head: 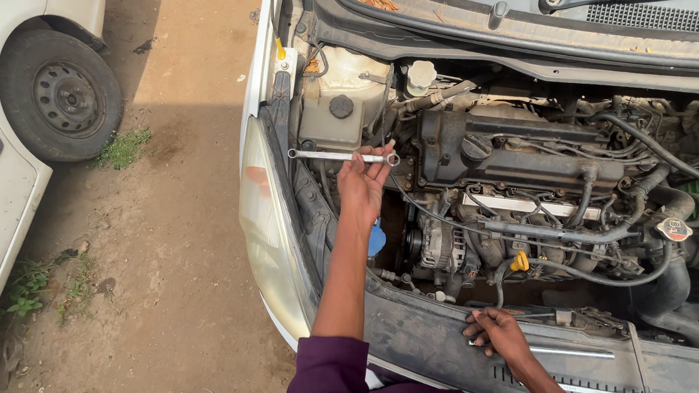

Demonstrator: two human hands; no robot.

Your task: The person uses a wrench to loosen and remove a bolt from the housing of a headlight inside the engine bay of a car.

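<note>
My left hand (361,186) is raised over the left side of the open engine bay, its arm in a purple sleeve. It pinches a silver combination wrench (338,155) held level, ring end by the fingertips, open end pointing towards the car's side. The wrench hangs just in front of the pale coolant reservoir (336,101) and left of the black engine cover (515,152). My right hand (496,332) rests palm down on the dusty front panel (421,336), fingers spread, lying over a thin silver bar (573,353). It grips nothing.
The alternator (440,247) and belt sit below my left hand, with hoses and a yellow dipstick handle (519,262) to the right. A radiator cap (675,228) is far right. The headlight (267,225) borders bare dirt ground; another white car's wheel (61,96) stands top left.
</note>
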